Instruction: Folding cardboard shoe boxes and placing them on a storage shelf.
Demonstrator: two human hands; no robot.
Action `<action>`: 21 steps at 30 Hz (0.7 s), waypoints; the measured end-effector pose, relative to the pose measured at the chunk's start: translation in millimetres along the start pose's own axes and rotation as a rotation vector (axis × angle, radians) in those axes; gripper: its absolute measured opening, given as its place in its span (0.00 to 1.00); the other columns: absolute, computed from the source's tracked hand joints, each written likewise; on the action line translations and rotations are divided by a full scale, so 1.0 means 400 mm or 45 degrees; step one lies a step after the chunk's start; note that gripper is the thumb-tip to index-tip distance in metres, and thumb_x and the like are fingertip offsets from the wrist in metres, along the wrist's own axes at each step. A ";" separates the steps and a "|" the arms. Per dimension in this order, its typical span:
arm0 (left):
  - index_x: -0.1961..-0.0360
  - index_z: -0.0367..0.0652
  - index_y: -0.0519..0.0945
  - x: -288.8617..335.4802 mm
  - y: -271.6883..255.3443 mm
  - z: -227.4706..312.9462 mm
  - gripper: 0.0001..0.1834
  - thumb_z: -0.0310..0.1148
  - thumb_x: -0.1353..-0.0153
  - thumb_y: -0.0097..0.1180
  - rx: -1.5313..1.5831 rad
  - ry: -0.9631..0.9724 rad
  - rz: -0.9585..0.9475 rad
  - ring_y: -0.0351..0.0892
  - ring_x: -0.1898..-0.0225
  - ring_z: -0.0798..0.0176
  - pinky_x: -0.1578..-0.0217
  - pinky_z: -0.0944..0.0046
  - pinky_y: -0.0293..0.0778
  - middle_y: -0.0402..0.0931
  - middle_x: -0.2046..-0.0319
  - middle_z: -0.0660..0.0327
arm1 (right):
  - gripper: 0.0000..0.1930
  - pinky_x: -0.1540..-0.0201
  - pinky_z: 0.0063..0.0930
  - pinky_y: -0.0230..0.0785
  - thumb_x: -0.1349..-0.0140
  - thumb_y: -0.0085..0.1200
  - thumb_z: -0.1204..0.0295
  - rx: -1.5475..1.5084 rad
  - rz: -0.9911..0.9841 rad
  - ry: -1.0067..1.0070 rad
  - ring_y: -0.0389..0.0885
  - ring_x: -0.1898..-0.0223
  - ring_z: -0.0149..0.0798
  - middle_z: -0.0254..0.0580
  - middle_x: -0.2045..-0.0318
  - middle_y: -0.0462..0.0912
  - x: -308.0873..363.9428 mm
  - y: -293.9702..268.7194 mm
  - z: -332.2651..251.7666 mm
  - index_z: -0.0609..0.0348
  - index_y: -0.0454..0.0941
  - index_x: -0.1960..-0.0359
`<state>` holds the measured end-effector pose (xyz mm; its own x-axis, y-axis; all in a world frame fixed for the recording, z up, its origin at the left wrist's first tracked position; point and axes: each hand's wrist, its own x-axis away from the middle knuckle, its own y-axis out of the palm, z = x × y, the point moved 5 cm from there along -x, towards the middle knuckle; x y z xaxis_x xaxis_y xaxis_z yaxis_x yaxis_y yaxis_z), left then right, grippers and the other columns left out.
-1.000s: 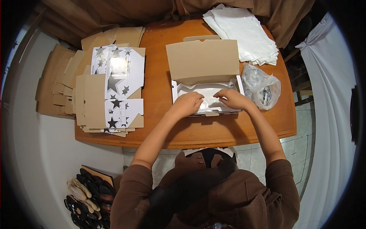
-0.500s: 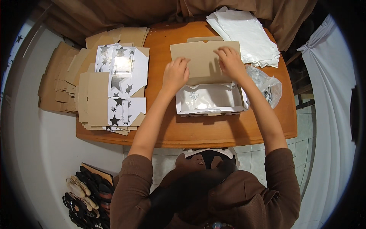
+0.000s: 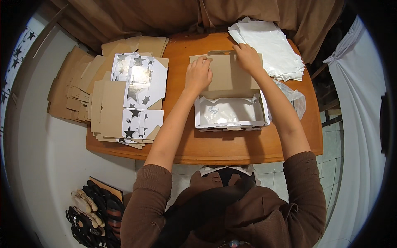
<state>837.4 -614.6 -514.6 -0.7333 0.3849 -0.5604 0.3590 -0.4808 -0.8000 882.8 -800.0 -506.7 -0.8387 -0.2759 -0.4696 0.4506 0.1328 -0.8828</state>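
In front of me stands an opened cardboard box [image 3: 264, 123], white with dark stars outside and lined with white paper [image 3: 231, 109]. A small grey printed mark shows on the paper. The box's brown lid [image 3: 225, 78] is raised on the far side, with a narrow flap along its far edge. My left hand [image 3: 199, 74] is closed on the lid's left part, fingers curled at its upper corner. Farther right, my right hand [image 3: 248, 58] grips the lid near its far edge, by the flap. Some fingertips are hidden behind the hands.
Flat star-printed box blanks [image 3: 144, 87] and brown cardboard stacks [image 3: 70, 87] lie at the left. White paper sheets [image 3: 269, 45] sit at the back right, with a clear plastic bag [image 3: 295, 101] nearer. Several sandals [image 3: 93, 211] are at lower left, below the wooden table [image 3: 182, 149].
My right hand has moved farther away along the lid to its far edge. My left hand stays by the lid's left part. The whole view has shifted slightly.
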 end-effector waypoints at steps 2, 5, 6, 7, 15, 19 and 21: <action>0.52 0.46 0.74 0.012 -0.022 -0.001 0.21 0.29 0.50 0.55 0.005 0.007 0.095 0.72 0.53 0.53 0.52 0.55 0.66 0.71 0.54 0.56 | 0.13 0.59 0.37 0.67 0.51 0.51 0.74 0.038 0.160 -0.129 0.74 0.59 0.41 0.39 0.64 0.74 0.019 -0.044 -0.023 0.55 0.74 0.61; 0.50 0.46 0.73 0.027 -0.076 0.035 0.23 0.27 0.51 0.57 -0.027 0.227 0.252 0.71 0.51 0.54 0.51 0.54 0.65 0.71 0.53 0.57 | 0.10 0.61 0.35 0.67 0.52 0.50 0.75 -0.028 0.280 -0.220 0.73 0.62 0.41 0.39 0.66 0.73 0.068 -0.110 -0.038 0.57 0.74 0.66; 0.50 0.46 0.73 0.037 -0.091 0.036 0.23 0.27 0.51 0.57 -0.023 0.228 0.250 0.71 0.51 0.54 0.51 0.54 0.65 0.71 0.53 0.57 | 0.10 0.61 0.35 0.67 0.52 0.50 0.75 -0.027 0.277 -0.217 0.73 0.62 0.41 0.39 0.66 0.73 0.090 -0.129 -0.045 0.57 0.74 0.66; 0.51 0.47 0.73 0.049 -0.108 0.043 0.23 0.27 0.51 0.57 -0.047 0.336 0.310 0.71 0.51 0.56 0.51 0.55 0.65 0.71 0.53 0.58 | 0.10 0.62 0.34 0.67 0.52 0.49 0.75 -0.077 0.315 -0.289 0.74 0.63 0.41 0.39 0.67 0.73 0.113 -0.148 -0.058 0.57 0.73 0.66; 0.53 0.47 0.75 0.162 -0.160 0.130 0.25 0.27 0.56 0.64 -0.035 0.421 0.056 0.78 0.67 0.62 0.70 0.65 0.72 0.76 0.57 0.62 | 0.12 0.65 0.31 0.69 0.50 0.53 0.72 -0.251 0.268 -0.534 0.77 0.66 0.39 0.37 0.67 0.75 0.364 -0.234 -0.121 0.55 0.73 0.62; 0.53 0.49 0.76 0.217 -0.132 0.135 0.25 0.26 0.58 0.61 -0.009 0.523 -0.056 0.79 0.68 0.61 0.71 0.64 0.72 0.76 0.56 0.59 | 0.14 0.63 0.30 0.70 0.46 0.57 0.69 -0.377 0.019 -0.492 0.77 0.63 0.39 0.37 0.63 0.77 0.423 -0.226 -0.126 0.54 0.74 0.57; 0.52 0.47 0.75 0.254 -0.089 0.117 0.21 0.28 0.51 0.56 -0.020 0.501 -0.227 0.78 0.60 0.59 0.61 0.61 0.75 0.74 0.52 0.57 | 0.17 0.60 0.32 0.70 0.47 0.58 0.66 -0.430 -0.052 -0.459 0.77 0.61 0.41 0.39 0.62 0.77 0.435 -0.212 -0.122 0.54 0.74 0.55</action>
<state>723.1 -595.3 -533.1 -0.5095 0.7336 -0.4497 0.2574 -0.3688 -0.8932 683.7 -812.7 -514.1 -0.6677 -0.5909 -0.4528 0.2455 0.3994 -0.8833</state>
